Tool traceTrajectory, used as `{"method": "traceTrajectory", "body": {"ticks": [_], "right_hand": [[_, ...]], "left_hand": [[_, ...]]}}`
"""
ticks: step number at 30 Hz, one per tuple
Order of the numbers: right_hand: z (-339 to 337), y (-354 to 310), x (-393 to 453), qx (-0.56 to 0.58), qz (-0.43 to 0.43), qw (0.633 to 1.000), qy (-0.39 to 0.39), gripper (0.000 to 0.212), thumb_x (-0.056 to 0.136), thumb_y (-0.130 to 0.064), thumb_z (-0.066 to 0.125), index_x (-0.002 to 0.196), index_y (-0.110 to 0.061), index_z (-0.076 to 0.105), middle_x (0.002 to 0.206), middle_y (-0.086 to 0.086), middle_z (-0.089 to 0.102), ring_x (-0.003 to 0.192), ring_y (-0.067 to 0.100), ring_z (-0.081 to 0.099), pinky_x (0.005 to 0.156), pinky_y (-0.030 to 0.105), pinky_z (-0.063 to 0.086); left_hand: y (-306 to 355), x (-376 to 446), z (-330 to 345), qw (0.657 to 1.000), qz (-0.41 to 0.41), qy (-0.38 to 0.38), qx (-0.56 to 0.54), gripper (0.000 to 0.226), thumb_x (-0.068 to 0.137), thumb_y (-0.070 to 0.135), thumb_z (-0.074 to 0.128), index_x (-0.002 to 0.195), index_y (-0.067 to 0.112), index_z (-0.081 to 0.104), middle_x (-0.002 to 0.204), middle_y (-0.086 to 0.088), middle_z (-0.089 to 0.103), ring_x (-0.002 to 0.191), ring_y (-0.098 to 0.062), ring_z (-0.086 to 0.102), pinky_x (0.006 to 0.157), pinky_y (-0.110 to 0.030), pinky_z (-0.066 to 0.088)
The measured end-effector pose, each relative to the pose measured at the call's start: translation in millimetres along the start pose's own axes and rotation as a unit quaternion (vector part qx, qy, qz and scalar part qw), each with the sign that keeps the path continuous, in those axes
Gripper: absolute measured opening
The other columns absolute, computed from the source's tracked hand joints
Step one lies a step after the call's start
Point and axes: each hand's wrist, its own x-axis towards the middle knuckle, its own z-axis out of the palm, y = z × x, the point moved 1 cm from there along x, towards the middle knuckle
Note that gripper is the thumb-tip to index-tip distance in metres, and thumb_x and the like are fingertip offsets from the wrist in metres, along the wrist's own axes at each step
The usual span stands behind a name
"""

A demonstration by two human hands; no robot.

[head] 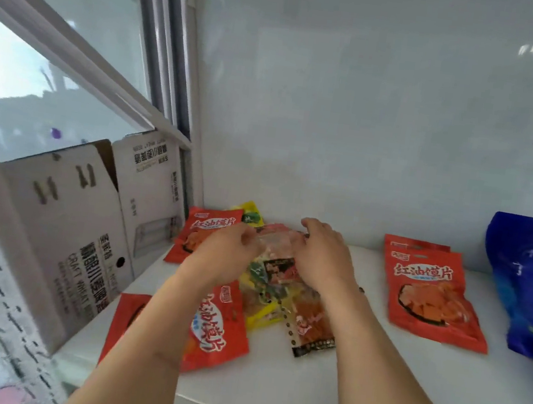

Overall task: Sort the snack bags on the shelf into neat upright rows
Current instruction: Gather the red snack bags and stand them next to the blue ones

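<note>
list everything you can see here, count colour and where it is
red snack bags: at least five, red-orange; a stack of two lying flat right of the hands, one at the back left, two at the front left under the left forearm
mixed snack bags: a loose pile, count unclear, yellow, clear and dark; centre of the shelf, under the hands
blue bag: one, deep blue; far right, partly out of frame
cardboard boxes: two, white with dark print; left of the shelf
shelf: one, white
left hand: bare, on the left edge of the top clear bag
right hand: bare, on its right edge
</note>
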Motion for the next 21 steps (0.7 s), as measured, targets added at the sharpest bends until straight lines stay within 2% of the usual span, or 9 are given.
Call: {"method": "traceTrajectory", "body": {"ticks": [3, 5, 6, 9, 11, 13, 16, 21], "right_hand": [[16, -35, 7, 0.024, -0.003, 0.999, -0.021, 0.047, 0.103, -0.040, 0.037, 0.143, -0.016, 0.045, 0.141, 0.009, 0.055, 0.126, 0.030, 0.051, 0.099, 0.040, 0.043], [27, -57, 12, 0.039, -0.001, 0.998, -0.041, 0.046, 0.103, -0.039, 0.037, 0.142, -0.015, 0.045, 0.138, 0.009, 0.058, 0.123, 0.030, 0.055, 0.096, 0.041, 0.046], [33, -66, 14, 0.041, 0.003, 0.998, -0.049, 0.045, 0.103, -0.039, 0.037, 0.141, -0.016, 0.045, 0.135, 0.009, 0.060, 0.120, 0.030, 0.057, 0.093, 0.041, 0.047], [51, -87, 19, 0.030, 0.018, 0.997, -0.068, 0.048, 0.103, -0.039, 0.037, 0.144, -0.015, 0.041, 0.134, 0.010, 0.060, 0.119, 0.032, 0.058, 0.088, 0.039, 0.045], [62, -95, 25, 0.026, 0.020, 0.996, -0.082, 0.048, 0.103, -0.038, 0.039, 0.144, -0.012, 0.043, 0.137, 0.013, 0.058, 0.123, 0.034, 0.055, 0.091, 0.039, 0.044], [71, -101, 34, 0.037, 0.022, 0.995, -0.092, 0.045, 0.103, -0.035, 0.042, 0.140, -0.009, 0.046, 0.137, 0.015, 0.058, 0.123, 0.034, 0.055, 0.095, 0.039, 0.045], [85, -107, 49, 0.042, 0.035, 0.994, -0.097, 0.041, 0.101, -0.032, 0.048, 0.133, -0.006, 0.052, 0.130, 0.018, 0.061, 0.117, 0.035, 0.058, 0.090, 0.037, 0.047], [109, -110, 68, 0.011, 0.079, 0.983, -0.164, 0.043, 0.098, -0.041, 0.048, 0.125, -0.011, 0.062, 0.124, 0.013, 0.066, 0.109, 0.031, 0.063, 0.093, 0.039, 0.052]], "left_hand": [[-43, -8, -30, 0.998, 0.001, -0.062, 0.020, 0.036, 0.093, 0.052, 0.060, 0.119, 0.027, 0.061, 0.120, 0.004, 0.060, 0.107, -0.015, 0.058, 0.093, -0.031, 0.047], [-64, -16, -43, 0.993, 0.004, -0.119, 0.000, 0.047, 0.088, 0.058, 0.064, 0.126, 0.033, 0.061, 0.125, 0.012, 0.059, 0.104, -0.003, 0.060, 0.083, -0.016, 0.046], [-73, -19, -45, 0.990, 0.000, -0.143, 0.002, 0.054, 0.083, 0.063, 0.067, 0.129, 0.034, 0.060, 0.129, 0.013, 0.060, 0.103, 0.000, 0.061, 0.080, -0.013, 0.044], [-97, -24, -39, 0.977, -0.038, -0.208, 0.014, 0.096, 0.069, 0.069, 0.076, 0.149, 0.029, 0.043, 0.148, 0.009, 0.050, 0.125, -0.011, 0.052, 0.096, -0.024, 0.041], [-106, -23, -32, 0.968, -0.048, -0.245, 0.007, 0.115, 0.060, 0.070, 0.081, 0.154, 0.024, 0.034, 0.155, 0.006, 0.042, 0.135, -0.015, 0.046, 0.109, -0.028, 0.038], [-114, -19, -27, 0.970, -0.033, -0.239, 0.039, 0.119, 0.055, 0.074, 0.078, 0.154, 0.023, 0.035, 0.156, 0.004, 0.040, 0.139, -0.017, 0.042, 0.116, -0.037, 0.035], [-124, -11, -22, 0.978, -0.012, -0.185, 0.101, 0.100, 0.060, 0.078, 0.073, 0.142, 0.026, 0.050, 0.147, 0.003, 0.046, 0.133, -0.018, 0.043, 0.112, -0.039, 0.037], [-137, 1, -23, 0.993, -0.041, -0.108, 0.021, 0.084, 0.051, 0.073, 0.077, 0.121, 0.030, 0.061, 0.128, 0.006, 0.060, 0.117, -0.016, 0.057, 0.102, -0.039, 0.048]]}}
